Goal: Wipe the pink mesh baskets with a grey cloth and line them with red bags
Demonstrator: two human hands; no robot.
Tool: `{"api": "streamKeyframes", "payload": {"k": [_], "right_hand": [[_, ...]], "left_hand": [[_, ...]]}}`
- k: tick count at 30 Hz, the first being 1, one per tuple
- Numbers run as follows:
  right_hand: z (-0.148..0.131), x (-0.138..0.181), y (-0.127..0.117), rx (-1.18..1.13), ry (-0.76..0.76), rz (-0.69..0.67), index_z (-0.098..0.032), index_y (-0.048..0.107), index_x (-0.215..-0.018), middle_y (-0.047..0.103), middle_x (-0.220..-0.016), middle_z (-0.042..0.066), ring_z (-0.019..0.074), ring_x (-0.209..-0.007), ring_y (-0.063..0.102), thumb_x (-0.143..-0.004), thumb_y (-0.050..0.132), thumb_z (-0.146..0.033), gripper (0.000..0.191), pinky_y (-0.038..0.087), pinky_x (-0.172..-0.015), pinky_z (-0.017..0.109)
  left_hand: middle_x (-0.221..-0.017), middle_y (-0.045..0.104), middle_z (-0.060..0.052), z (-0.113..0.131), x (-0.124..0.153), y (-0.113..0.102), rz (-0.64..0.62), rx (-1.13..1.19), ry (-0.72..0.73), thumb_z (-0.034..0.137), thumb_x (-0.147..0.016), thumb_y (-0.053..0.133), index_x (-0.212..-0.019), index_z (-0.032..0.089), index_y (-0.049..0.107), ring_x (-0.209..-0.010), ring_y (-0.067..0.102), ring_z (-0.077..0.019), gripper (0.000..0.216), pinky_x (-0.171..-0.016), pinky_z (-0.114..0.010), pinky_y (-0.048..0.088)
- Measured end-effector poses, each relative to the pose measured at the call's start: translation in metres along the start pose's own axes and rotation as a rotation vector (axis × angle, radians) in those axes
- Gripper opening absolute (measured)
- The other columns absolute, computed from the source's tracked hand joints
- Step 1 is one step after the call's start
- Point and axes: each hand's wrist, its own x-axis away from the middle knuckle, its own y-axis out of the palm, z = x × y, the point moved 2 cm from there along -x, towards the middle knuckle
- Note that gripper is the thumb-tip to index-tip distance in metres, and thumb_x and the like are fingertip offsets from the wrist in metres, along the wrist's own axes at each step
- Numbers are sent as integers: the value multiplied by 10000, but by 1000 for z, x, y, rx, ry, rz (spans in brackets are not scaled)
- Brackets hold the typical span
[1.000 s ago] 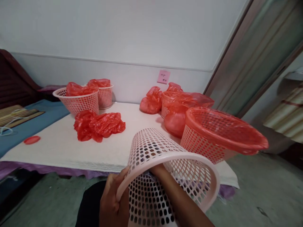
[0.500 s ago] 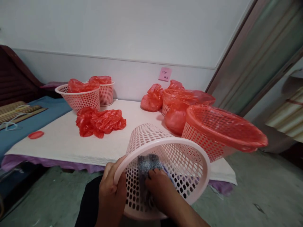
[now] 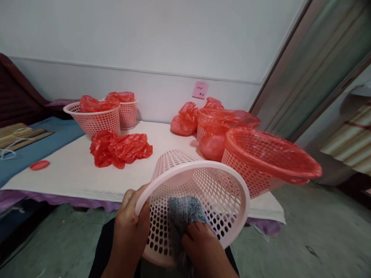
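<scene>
My left hand grips the rim of a pale pink perforated basket, which is tilted with its mouth toward me. My right hand is closed on a grey cloth and presses it against the inside wall of that basket. Both hands are low in the view, in front of the table's near edge.
A white-covered table holds a heap of red plastic bags, two bag-filled baskets at back left, a bag-lined basket at right and more red bags behind it. A red lid lies on blue cloth at left.
The basket has tipped its mouth further toward me. My right hand has drawn back from deep inside to the near wall, bringing the grey cloth into view.
</scene>
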Motion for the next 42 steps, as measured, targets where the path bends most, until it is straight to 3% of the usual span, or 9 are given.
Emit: {"api": "streamKeyframes", "payload": {"k": [5,14,19,23,27,32,36,39,42], "right_hand": [[-23,0,9,-27,-50,275,-267,621,-1046,667,-957,55,241,-805,592,-815,651,-302,236,471,-733,402],[-28,-2,17,-61,-83,335,-226,594,-1115,671,-959,74,254,-850,590,-891,517,-263,240,482,-750,411],[-25,-7,22,-60,-102,321,-198,597,-1082,678,-929,68,257,-808,589,-860,547,-223,229,487,-703,403],[-20,-22,0,-173,-108,280,-172,552,-1181,667,-988,95,279,-869,581,-805,592,-222,381,488,-737,420],[-17,-42,-25,-474,2,161,-144,462,-1313,586,-1172,142,303,-1015,532,-682,620,-225,655,447,-873,462],[-21,-48,-16,-748,25,147,-173,437,-1341,538,-1234,118,253,-1101,496,-686,541,-133,665,416,-961,398],[-16,-46,-3,-561,83,59,-211,535,-1261,590,-1153,96,257,-1035,539,-780,599,-175,487,457,-876,373],[0,-48,2,-294,138,-133,-196,669,-1031,651,-994,96,274,-934,581,-838,588,-190,209,468,-793,381],[31,-51,5,-213,308,-192,-147,704,-781,677,-886,129,275,-899,605,-800,538,-48,195,460,-756,362]], "left_hand": [[-927,586,-2,18,-21,-4,-75,45,-52,202,-842,484,-1100,252,634,-867,586,-173,303,-785,-275,447],[-912,641,-3,13,-42,-6,-51,89,-105,247,-797,530,-1004,236,666,-851,599,-192,248,-779,-302,450],[-928,646,-20,17,-41,-2,-28,160,-228,318,-779,575,-973,213,654,-850,604,-201,234,-791,-321,456],[-1016,610,-28,8,-21,5,29,198,-290,401,-781,594,-1015,215,621,-971,569,-213,300,-866,-323,427],[-964,652,-30,-7,16,28,-40,450,-549,491,-769,620,-1080,198,588,-872,600,-200,428,-771,-296,468],[-863,673,-4,-5,32,41,133,562,-628,520,-745,643,-993,195,636,-799,594,-170,408,-699,-237,476],[-818,658,11,-10,23,41,151,465,-591,519,-753,635,-966,198,655,-767,572,-160,386,-688,-233,465],[-843,660,12,-20,21,41,157,465,-558,485,-772,630,-979,205,649,-809,590,-173,348,-734,-249,468],[-849,667,13,-27,25,42,104,400,-459,430,-792,626,-973,219,664,-810,602,-172,281,-754,-253,467]]}}
